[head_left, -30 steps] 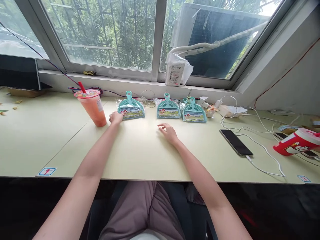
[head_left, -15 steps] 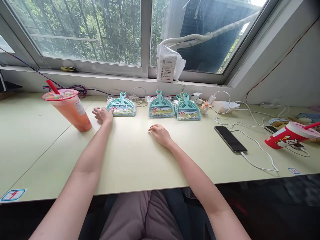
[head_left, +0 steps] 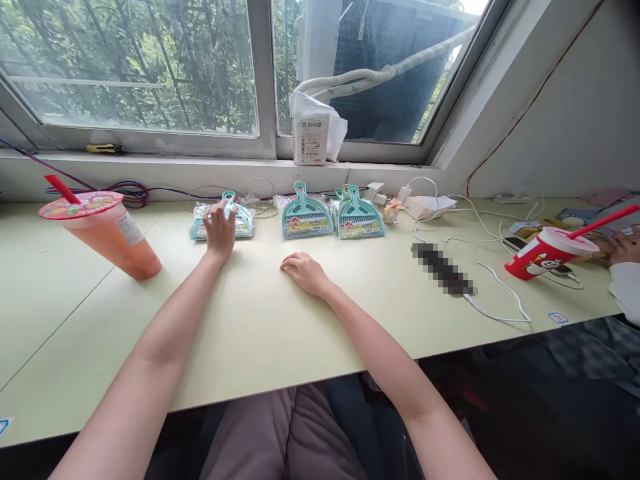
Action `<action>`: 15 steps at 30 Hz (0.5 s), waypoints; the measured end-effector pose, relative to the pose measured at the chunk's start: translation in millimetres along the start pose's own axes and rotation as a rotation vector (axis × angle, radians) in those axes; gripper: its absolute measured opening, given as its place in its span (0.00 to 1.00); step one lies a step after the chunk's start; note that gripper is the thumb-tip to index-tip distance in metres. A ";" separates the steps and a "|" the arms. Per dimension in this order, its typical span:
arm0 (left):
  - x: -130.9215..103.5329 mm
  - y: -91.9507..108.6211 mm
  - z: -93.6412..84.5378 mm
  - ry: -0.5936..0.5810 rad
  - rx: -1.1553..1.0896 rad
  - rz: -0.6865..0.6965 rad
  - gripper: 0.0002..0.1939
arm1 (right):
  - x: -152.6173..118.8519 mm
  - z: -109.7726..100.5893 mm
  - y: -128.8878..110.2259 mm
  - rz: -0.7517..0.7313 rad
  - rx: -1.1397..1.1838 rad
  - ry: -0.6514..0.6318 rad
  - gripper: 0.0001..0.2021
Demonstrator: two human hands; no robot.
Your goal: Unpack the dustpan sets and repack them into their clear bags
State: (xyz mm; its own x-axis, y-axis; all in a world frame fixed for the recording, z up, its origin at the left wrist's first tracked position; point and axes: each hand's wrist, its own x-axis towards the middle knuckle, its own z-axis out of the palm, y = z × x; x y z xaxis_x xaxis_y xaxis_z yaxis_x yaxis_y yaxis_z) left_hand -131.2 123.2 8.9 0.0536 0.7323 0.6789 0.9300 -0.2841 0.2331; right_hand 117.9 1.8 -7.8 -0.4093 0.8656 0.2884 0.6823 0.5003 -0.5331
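Note:
My left hand [head_left: 220, 230] is raised over the leftmost toy dustpan-and-brush set [head_left: 244, 223], with its fingers apart and partly covering it. Whether the fingertips touch its clear wrapping I cannot tell. On the table, my right hand [head_left: 306, 273] rests with relaxed, slightly bent fingers and nothing visible in it. Beyond it stands a second turquoise dustpan-and-brush set [head_left: 306, 217], wrapped in plastic with a printed label. A third set [head_left: 360, 217] leans close beside that one, with another handle showing behind it.
A tilted-looking orange drink cup [head_left: 107, 233] stands at left. To the right are a blurred-out dark object [head_left: 444, 268] on a white cable, and a red cup [head_left: 547, 253]. Another person's hand [head_left: 626, 245] shows at the right edge. A tissue pack [head_left: 311, 139] sits on the sill.
My left hand has moved from the left side of the leftmost set to in front of and over it. The right hand stays on the table. Another person's hand has appeared at right.

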 end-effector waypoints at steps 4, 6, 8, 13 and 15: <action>5.7 42.6 20.1 -0.084 -0.035 -0.046 0.18 | 2.0 1.2 1.2 -0.024 0.001 0.006 0.10; 12.1 65.0 31.2 -0.214 -0.061 -0.082 0.20 | 3.5 1.7 2.2 -0.031 0.000 0.011 0.10; 20.3 83.8 40.7 -0.362 -0.072 -0.072 0.23 | 5.0 2.3 3.3 -0.042 -0.004 0.013 0.10; 40.0 106.9 51.4 -0.525 -0.027 -0.209 0.24 | 7.1 2.8 6.0 -0.060 -0.011 0.013 0.09; 45.2 108.2 51.3 -0.532 -0.047 -0.282 0.22 | 7.5 2.6 6.8 -0.053 -0.002 0.008 0.09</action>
State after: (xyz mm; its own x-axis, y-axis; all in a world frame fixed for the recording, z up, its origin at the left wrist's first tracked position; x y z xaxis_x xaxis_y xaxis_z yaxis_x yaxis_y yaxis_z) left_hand -9.6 157.3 29.1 -0.0074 0.9890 0.1480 0.9182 -0.0519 0.3928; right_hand 117.9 11.6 -11.3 -0.4399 0.8379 0.3230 0.6609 0.5456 -0.5153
